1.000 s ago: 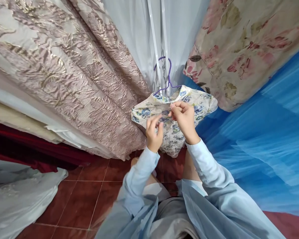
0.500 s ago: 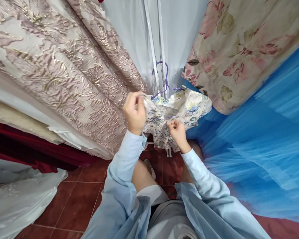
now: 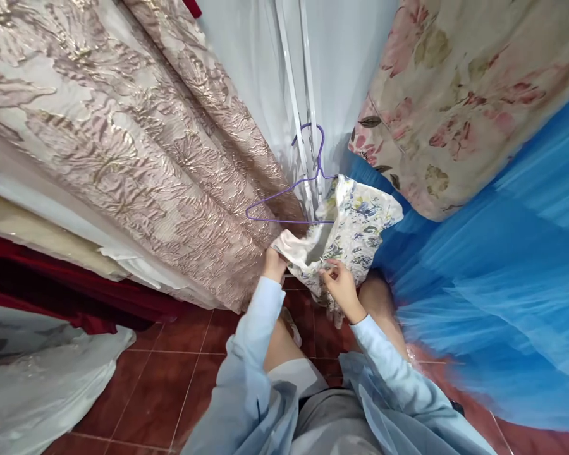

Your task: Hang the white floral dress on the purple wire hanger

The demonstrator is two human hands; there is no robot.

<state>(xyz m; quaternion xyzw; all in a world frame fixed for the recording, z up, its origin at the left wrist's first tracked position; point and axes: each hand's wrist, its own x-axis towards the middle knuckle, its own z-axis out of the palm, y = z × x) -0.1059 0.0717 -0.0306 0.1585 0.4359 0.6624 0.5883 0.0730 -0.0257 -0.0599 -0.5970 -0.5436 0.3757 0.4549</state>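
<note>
The right hand (image 3: pixel 340 284) pinches the floral garment (image 3: pixel 363 218), which spreads between and beyond the fingers, while cloth hides the left hand's (image 3: pixel 275 263) grip, and a hard tug could drag the hung shoulder off the purple hanger (image 3: pixel 319 169).

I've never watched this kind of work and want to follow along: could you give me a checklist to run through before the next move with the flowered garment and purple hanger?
1. Right hand gripping the flowered garment: ok, fingers pinched at its edge.
2. Left hand gripping it too: cannot tell; it is at the other edge, fingers hidden.
3. Both arms of the purple hanger inside the garment: not ok; the one on the left hand's side is bare.
4. Hanger hook caught on the white poles: cannot tell; they overlap in view.
5. Garment free of the blue fabric: cannot tell; they also overlap.
</note>
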